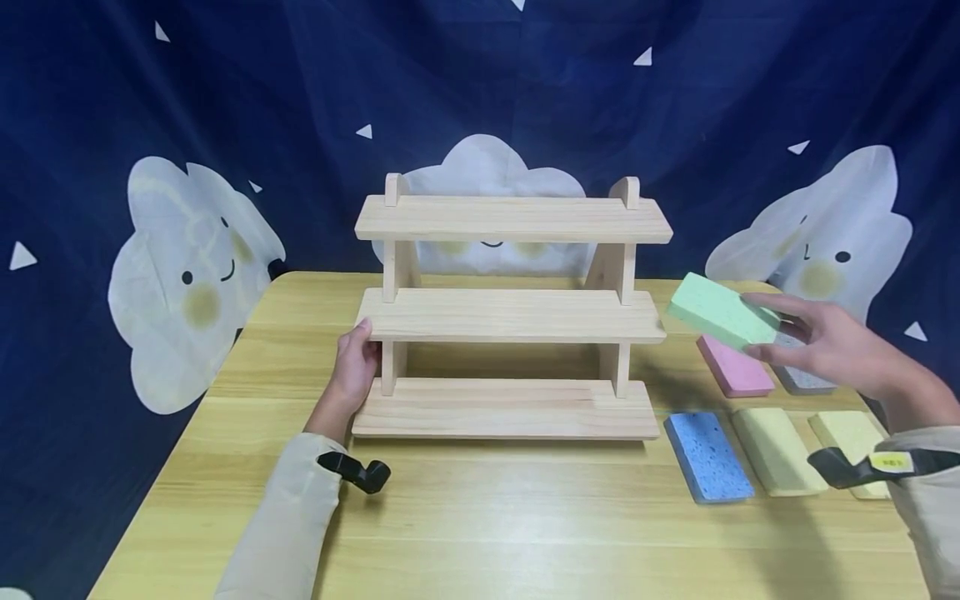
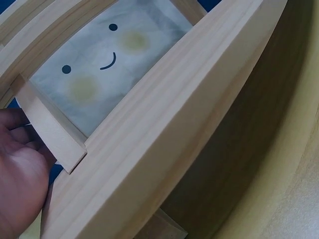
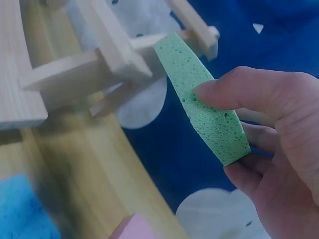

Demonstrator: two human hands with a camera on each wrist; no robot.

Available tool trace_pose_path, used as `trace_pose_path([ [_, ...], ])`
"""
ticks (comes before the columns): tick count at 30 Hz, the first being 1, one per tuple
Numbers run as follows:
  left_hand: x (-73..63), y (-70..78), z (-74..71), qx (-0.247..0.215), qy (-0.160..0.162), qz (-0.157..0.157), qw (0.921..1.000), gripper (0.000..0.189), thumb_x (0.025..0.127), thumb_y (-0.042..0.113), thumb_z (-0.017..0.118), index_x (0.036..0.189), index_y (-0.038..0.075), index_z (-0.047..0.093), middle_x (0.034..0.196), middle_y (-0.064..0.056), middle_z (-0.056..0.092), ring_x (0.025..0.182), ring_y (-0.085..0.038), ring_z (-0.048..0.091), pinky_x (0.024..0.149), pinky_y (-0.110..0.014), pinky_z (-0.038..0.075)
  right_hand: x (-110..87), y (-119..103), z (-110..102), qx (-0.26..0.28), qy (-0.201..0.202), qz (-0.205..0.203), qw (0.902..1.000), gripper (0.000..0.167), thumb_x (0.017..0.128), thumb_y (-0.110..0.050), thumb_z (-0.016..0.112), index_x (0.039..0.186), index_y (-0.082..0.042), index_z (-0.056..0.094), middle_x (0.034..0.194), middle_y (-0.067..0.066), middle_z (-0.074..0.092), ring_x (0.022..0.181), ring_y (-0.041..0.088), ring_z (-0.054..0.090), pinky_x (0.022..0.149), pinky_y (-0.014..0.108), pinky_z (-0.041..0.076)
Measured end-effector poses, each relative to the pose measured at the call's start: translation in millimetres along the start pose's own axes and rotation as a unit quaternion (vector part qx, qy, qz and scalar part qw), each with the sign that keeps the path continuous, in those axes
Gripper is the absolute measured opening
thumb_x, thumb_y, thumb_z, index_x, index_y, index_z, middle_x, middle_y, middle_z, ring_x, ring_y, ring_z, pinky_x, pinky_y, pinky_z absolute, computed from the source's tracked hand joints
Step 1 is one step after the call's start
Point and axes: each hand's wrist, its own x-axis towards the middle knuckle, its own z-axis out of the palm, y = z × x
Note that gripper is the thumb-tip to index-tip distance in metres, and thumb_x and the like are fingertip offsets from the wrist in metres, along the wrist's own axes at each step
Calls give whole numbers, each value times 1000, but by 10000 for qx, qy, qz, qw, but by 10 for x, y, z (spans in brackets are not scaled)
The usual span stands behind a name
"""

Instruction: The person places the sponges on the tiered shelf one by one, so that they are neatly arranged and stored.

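A three-tier wooden display shelf [image 1: 510,317] stands on the table. My left hand [image 1: 354,367] grips its left side, the thumb at the end of the middle tier; in the left wrist view, the fingers [image 2: 15,130] reach behind the upright and are partly hidden. Off to the right of the shelf, my right hand [image 1: 840,342] holds a light green sponge [image 1: 716,310] above the table, pinched by one end. The right wrist view has the thumb on one face of this porous sponge [image 3: 204,107], with fingers on the other side.
Below the right hand lie a pink sponge [image 1: 735,367] and a grey sponge [image 1: 804,381], partly covered. Nearer the front are a blue sponge [image 1: 708,458] and two pale yellow sponges [image 1: 778,454]. A dark blue cloud-print curtain [image 1: 480,75] hangs behind the wooden table [image 1: 480,517].
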Motion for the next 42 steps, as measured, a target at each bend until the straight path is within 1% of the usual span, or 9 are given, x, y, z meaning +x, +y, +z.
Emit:
trace_pose_path([
  [5,-2,15,-20,-45,-8,52,10000,53,100,22,23,138,-14,31,126,-16,37,117,-17,37,113,-38,20,117,-223,-18,220,28,-563,9982,67,76,-10,76,137,-10,48,113,-3,53,89,-6,52,74,1,38],
  [12,-4,2,-22,-167,47,98,9998,52,99,20,23,138,-13,31,126,-13,37,117,-16,36,112,-35,21,335,-577,51,412,-245,-1313,9902,66,76,-6,75,136,-11,49,121,9,55,92,2,51,80,2,37],
  [19,-11,-45,-28,-170,17,126,9998,54,100,24,25,137,-15,31,123,-12,39,116,-15,38,111,-35,24,615,-894,151,342,-439,-1903,9801,63,76,-5,74,134,-8,50,121,6,57,91,6,49,77,7,38],
  [23,-13,-71,-47,-83,29,136,9999,58,100,30,28,137,-15,31,123,-10,40,116,-14,39,107,-30,27,792,-1059,177,902,-685,-2213,9686,63,75,3,72,134,0,49,128,13,53,97,4,49,85,6,39],
  [27,-12,-80,-56,33,-17,98,9999,58,101,30,26,139,-14,29,130,-15,38,124,-18,36,111,-32,24,967,-1200,206,1163,-815,-2173,9657,62,76,3,72,134,1,48,129,13,52,97,4,51,87,7,41],
  [32,-15,-41,-46,54,-118,117,9998,58,100,29,25,140,-13,29,137,-23,33,132,-27,29,116,-40,16,1206,-1396,229,949,-873,-1867,9739,64,77,-4,73,136,-6,49,126,9,53,90,14,55,77,14,45],
  [35,-3,-26,-48,2,-154,120,9998,55,101,26,23,141,-12,29,139,-23,31,132,-26,29,116,-39,15,1347,-1521,249,770,-989,-1670,9779,66,79,-10,72,139,-10,46,126,7,53,92,19,55,75,18,45],
  [38,3,-16,-47,-73,-183,126,9997,54,101,24,22,142,-11,27,139,-22,30,131,-24,28,116,-38,15,1488,-1631,289,883,-1175,-1567,9766,68,80,-12,71,141,-11,43,129,5,51,98,20,54,78,18,44],
  [42,-2,-8,-32,-159,-192,118,9996,54,100,23,23,142,-11,26,141,-22,30,131,-24,29,116,-37,15,1644,-1756,344,1034,-1295,-1579,9734,67,79,-13,72,141,-14,45,123,5,54,96,20,56,78,21,45],
])
